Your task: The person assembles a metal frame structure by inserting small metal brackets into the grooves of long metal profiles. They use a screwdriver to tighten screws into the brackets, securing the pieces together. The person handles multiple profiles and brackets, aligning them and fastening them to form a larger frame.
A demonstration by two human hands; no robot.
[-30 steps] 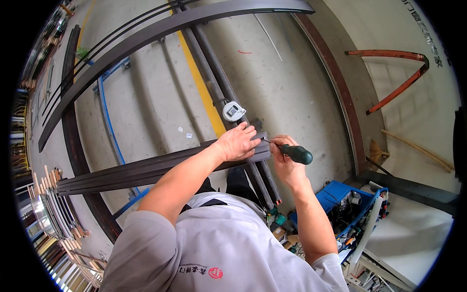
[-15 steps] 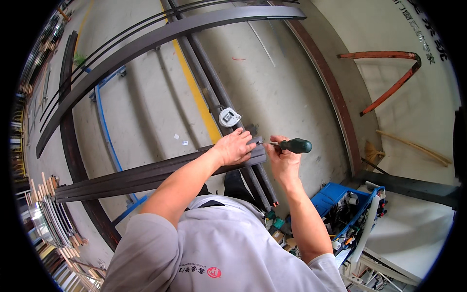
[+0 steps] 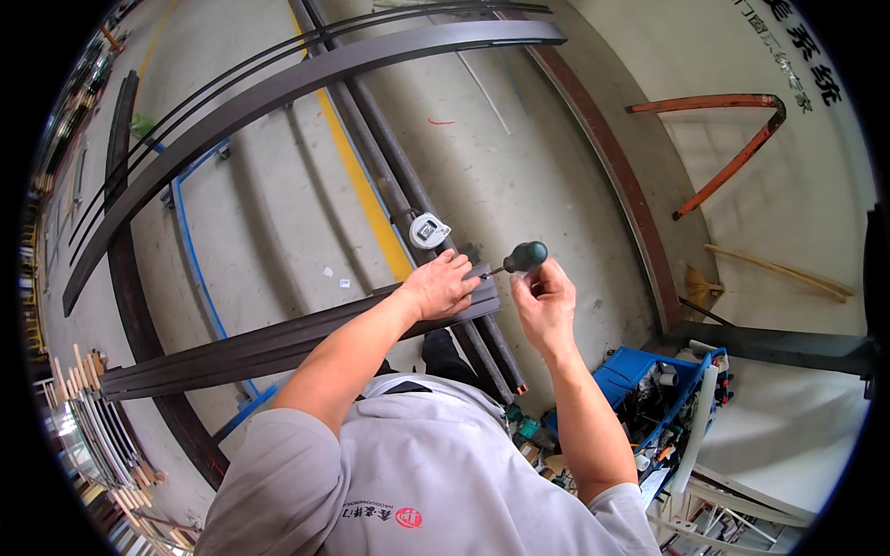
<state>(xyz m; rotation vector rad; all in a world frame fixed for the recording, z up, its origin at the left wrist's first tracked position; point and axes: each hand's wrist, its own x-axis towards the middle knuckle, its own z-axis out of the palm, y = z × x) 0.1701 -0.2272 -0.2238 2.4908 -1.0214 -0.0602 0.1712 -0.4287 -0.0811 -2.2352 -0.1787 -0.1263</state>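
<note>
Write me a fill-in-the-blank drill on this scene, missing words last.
The person's ____ hand rests on the long, dark-grey metal profiles.
The slim metal-shafted screwdriver at the right hand has a dark ____ handle.
The long stripe painted on the grey concrete floor is ____.
Missing words: left; green; yellow.

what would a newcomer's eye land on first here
Probably the green-handled screwdriver beside the right hand, at the near-centre end of the dark bars under the left hand. Next might come the long dark beam sweeping across the top, then the orange-red angled bar at upper right.
</note>
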